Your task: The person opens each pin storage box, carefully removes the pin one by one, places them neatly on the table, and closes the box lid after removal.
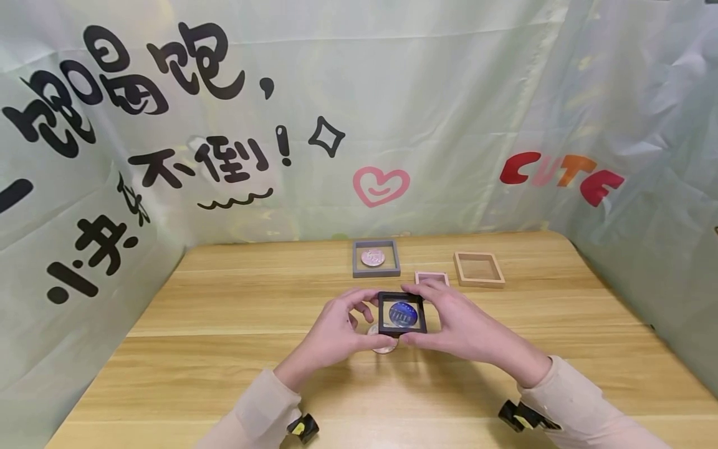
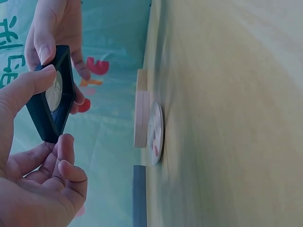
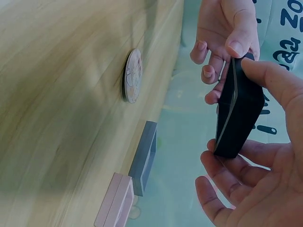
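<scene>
Both hands hold a small black square display frame (image 1: 382, 312) above the table, one at each side. Inside the frame sits a round blue badge (image 1: 402, 314). My left hand (image 1: 342, 324) pinches the frame's left side between thumb and fingers. On the opposite side, the thumb and fingers of my right hand (image 1: 457, 318) grip its edge. In the left wrist view the badge's back (image 2: 54, 92) looks pale. Below the frame, partly hidden by it in the head view, a round patterned badge (image 3: 133, 75) lies flat on the table.
Farther back on the wooden table (image 1: 235, 299) lies a grey square frame (image 1: 397, 262) with a pink round badge (image 1: 373, 257) within it. A small pink frame (image 1: 430, 275) is partly covered by my right hand. To its right lies a tan frame (image 1: 481, 284). Printed cloth (image 1: 437, 106) surrounds the table.
</scene>
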Demonstrator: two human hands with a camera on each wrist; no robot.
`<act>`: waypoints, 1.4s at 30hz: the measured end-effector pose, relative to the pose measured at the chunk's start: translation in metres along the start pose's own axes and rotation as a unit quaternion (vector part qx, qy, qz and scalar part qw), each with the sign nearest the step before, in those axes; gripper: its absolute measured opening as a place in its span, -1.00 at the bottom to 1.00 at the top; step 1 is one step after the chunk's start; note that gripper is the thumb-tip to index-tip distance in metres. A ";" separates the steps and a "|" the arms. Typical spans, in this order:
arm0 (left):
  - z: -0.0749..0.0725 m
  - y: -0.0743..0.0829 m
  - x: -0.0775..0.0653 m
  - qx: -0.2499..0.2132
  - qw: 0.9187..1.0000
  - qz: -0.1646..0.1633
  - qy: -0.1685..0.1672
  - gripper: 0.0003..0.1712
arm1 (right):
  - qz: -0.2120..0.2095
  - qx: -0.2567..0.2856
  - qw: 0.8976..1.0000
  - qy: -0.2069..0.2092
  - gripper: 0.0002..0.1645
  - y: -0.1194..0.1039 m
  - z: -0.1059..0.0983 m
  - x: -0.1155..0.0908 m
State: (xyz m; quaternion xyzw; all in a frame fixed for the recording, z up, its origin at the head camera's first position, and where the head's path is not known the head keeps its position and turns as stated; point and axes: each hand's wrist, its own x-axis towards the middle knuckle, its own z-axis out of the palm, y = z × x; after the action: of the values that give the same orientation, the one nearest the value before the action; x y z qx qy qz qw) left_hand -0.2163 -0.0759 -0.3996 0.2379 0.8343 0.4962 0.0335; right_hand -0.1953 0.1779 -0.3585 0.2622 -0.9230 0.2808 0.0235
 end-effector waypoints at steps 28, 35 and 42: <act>0.002 -0.005 -0.006 -0.028 1.000 -0.013 0.006 -0.03 | 0.004 0.018 1.000 -0.006 -0.05 0.001 0.007 0.003; 0.002 -0.004 -0.005 -0.028 0.999 -0.015 0.008 -0.04 | -0.007 0.020 1.000 0.002 -0.12 0.001 0.008 0.004; 0.002 -0.003 -0.005 -0.045 0.999 -0.020 0.006 -0.04 | -0.017 0.019 1.000 0.012 -0.16 0.004 0.009 0.005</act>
State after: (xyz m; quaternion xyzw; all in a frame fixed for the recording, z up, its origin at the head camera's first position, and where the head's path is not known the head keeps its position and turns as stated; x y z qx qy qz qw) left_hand -0.2127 -0.0779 -0.4042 0.2164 0.8158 0.5340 0.0492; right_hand -0.2008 0.1733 -0.3671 0.2751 -0.9124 0.3011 0.0342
